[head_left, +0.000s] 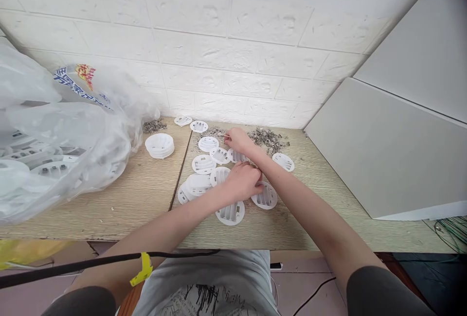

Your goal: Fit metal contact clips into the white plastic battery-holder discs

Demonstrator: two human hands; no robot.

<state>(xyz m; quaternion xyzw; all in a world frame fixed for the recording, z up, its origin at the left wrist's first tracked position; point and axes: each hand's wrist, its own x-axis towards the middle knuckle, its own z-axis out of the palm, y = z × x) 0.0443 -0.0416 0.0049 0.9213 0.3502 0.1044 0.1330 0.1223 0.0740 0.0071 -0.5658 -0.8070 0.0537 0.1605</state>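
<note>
Right hand [238,140] reaches metal clips [268,138]; left hand [243,180] rests on white discs [229,213].

Round battery holders [204,164] are lying scattered on the wooden table [146,194], centre. A pile of small metal contacts [268,138] is lying behind them, near the wall [226,58]. A stack of holders [159,145] is sitting to the left, beside a plastic bag [54,136] holding more. A panel [386,146] is standing to the right.

Left hand [243,180] curled; right hand [238,139] reaching forward.
</note>
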